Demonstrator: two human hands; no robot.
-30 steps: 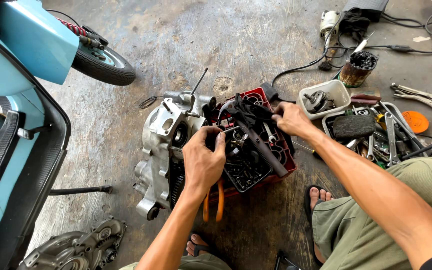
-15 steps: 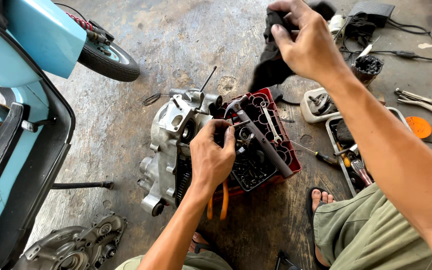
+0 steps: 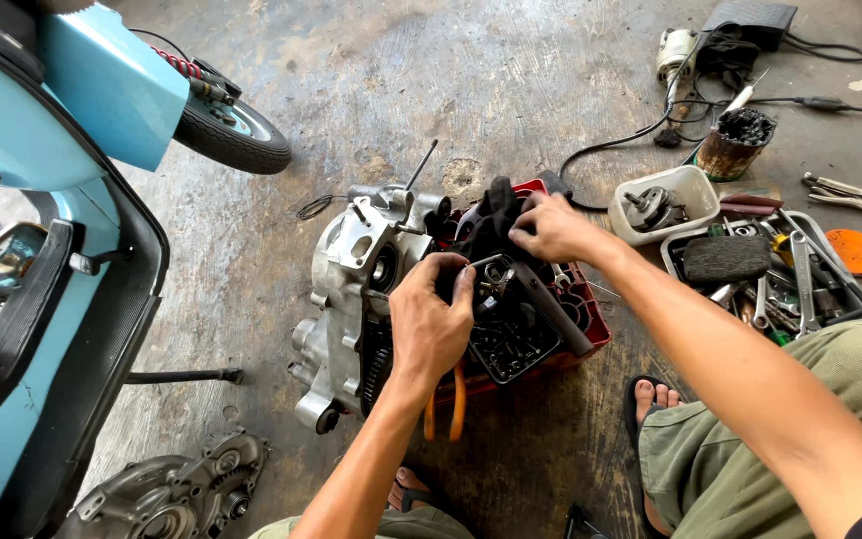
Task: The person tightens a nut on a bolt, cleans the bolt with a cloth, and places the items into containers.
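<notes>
On a stained concrete workshop floor, a red plastic crate (image 3: pixel 591 314) sits packed with dark bolts, sockets and a long black handle lying slantwise across it, pressed up against a bare silver aluminium engine casing (image 3: pixel 351 299) that stands on its edge at the crate's left side. To the right, a white rectangular plastic tub (image 3: pixel 695 190) holds a few grey metal parts, and beside it a shallow grey metal tray (image 3: pixel 800 269) carries spanners, wrenches and a black rectangular block; a rusty round tin (image 3: pixel 735 150) crusted with black grease stands just behind the tub. The person's left hand (image 3: pixel 431 319) reaches forward from below, wrist straight, fingers curled and pinched together on a small metal part at the crate's near-left corner, right beside the casing. The right hand (image 3: pixel 551 230) comes in from the right on an outstretched forearm, its fingers closed on a black cloth rag (image 3: pixel 496 215) held over the crate's back edge, just above and touching distance from the left hand. Orange-handled pliers (image 3: pixel 446 404) lie on the floor below the left wrist, partly under the crate. A light blue scooter (image 3: pixel 62 200) fills the left of the scene, its small rear wheel well apart from the casing, and a second grey engine cover (image 3: pixel 172 489) lies near the bottom left.
</notes>
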